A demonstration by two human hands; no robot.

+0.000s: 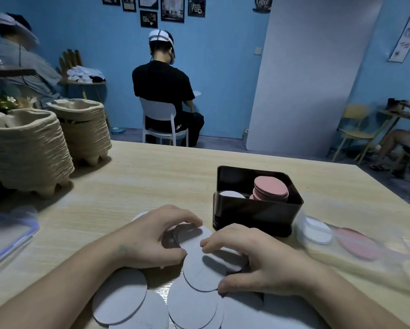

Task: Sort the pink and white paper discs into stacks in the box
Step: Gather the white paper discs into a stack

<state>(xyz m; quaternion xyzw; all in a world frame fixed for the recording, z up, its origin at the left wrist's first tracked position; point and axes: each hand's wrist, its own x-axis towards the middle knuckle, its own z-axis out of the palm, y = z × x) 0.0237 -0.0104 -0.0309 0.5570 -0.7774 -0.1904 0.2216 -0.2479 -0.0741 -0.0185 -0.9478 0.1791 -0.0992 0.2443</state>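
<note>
1. The left hand (149,238) curls its fingers and thumb round a small bunch of white discs (199,271) at the near edge of the table (151,176). The right hand (265,260) grips the rim of one disc in the same loose pile, fingertips on its far edge and thumb on its near edge. The discs overlap, so lifting one could drag its neighbours or fan the bunch apart.
2. Thin paper pinched at the edge may bend or crease if squeezed hard.
3. The box (253,214) stands just beyond the hands, to the right. Its pink stack (270,187) rises above the rim and looks slightly skewed. A knuckle brushing it on the way in could topple it.
4. The white stack (231,194) sits low in the left side of the box, touching or almost touching the pink one. A careless drop could land white on pink or leave discs leaning on the wall.
5. More pink and white discs lie in a clear bag (389,262) right of the box. They are easy to overlook.
</note>
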